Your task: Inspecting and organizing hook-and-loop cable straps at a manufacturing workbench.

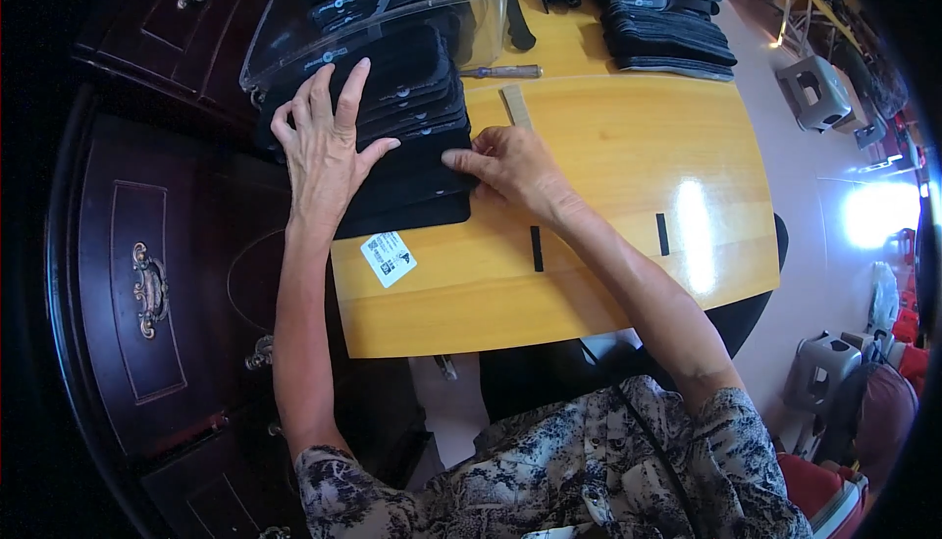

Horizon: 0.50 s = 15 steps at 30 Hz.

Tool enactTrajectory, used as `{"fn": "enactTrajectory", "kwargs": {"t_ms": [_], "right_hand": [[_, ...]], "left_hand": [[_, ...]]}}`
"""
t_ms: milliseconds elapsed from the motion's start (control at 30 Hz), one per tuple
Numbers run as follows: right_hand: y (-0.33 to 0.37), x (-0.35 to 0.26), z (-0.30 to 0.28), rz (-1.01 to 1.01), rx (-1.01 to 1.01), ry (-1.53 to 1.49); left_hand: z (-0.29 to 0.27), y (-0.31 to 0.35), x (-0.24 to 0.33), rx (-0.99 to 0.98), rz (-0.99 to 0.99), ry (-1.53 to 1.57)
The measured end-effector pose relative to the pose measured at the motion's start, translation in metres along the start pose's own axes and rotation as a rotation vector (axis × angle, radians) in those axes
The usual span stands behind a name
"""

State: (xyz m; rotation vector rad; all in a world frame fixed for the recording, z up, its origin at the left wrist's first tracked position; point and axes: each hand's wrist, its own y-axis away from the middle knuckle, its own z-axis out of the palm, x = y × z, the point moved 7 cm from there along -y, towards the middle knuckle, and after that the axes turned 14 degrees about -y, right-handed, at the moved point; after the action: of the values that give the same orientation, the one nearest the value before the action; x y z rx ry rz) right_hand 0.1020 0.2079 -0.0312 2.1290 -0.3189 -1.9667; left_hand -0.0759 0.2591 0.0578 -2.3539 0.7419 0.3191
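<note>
A stack of overlapping black fabric pieces [412, 174] is lying on the left of the table [628, 137], long axes running roughly left to right. The left hand [326, 147] is holding its fingers wide over them; the right hand [515, 164] is touching their right ends, its grip being unclear.

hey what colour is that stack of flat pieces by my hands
The stack is mostly black, seen best in the head view.

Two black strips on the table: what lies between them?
In the head view, the right forearm crosses between the left strip and right strip, with bare table on either side of it.
</note>
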Motion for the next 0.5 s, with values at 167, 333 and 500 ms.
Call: {"fn": "enactTrajectory", "kwargs": {"t_ms": [167, 333, 500], "right_hand": [[-0.006, 0.001, 0.0, -0.089, 0.022, 0.036], [0.0, -0.003, 0.008, -0.282, 0.066, 0.106], [0.01, -0.008, 0.006, -0.338, 0.159, 0.056]], "left_hand": [[-0.001, -0.003, 0.003, 0.016, -0.001, 0.032], [0.0, 0.0, 0.003, 0.032, -0.011, -0.014], [-0.004, -0.001, 0.008, 0.02, -0.034, 0.012]]}}
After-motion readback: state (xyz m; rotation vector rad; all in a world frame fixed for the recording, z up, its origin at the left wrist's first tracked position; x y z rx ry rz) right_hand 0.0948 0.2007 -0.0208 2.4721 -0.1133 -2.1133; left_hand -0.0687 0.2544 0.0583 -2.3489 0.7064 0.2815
